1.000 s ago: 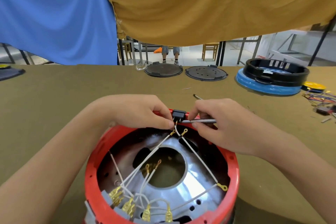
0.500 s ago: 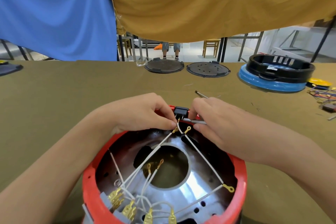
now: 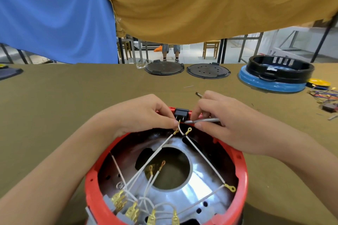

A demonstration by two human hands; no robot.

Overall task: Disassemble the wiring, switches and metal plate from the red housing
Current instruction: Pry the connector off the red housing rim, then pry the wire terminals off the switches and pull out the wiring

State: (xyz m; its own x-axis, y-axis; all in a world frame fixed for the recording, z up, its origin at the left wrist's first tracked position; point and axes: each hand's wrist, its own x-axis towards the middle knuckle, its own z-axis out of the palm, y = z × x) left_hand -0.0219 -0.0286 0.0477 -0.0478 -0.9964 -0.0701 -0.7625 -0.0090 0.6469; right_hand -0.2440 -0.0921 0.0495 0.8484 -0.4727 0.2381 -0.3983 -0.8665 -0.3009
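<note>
Both hands meet at the far rim of the red housing (image 3: 91, 186), which sits near the table's front edge with its lower part cut off by the frame. Left hand (image 3: 144, 115) curls its fingers, the tips pressed by a white wire (image 3: 159, 151) just below a black switch (image 3: 181, 113) set in the rim; whether it pinches the wire is hard to tell. Right hand (image 3: 223, 120) grips a thin metal tool (image 3: 204, 120), its tip touching the switch's terminals. Inside the housing lies a shiny metal plate (image 3: 199, 193) with a round hole in the middle, crossed by white wires ending in brass connectors (image 3: 118, 200) at the near wall. An olive cloth table (image 3: 54, 106) carries, farther off, two dark round lids (image 3: 164, 68), a black ring on a blue base (image 3: 274, 82), and tangled coloured wires (image 3: 323, 95) at the right edge. Blue and mustard cloths hang behind, hiding most of the room.
</note>
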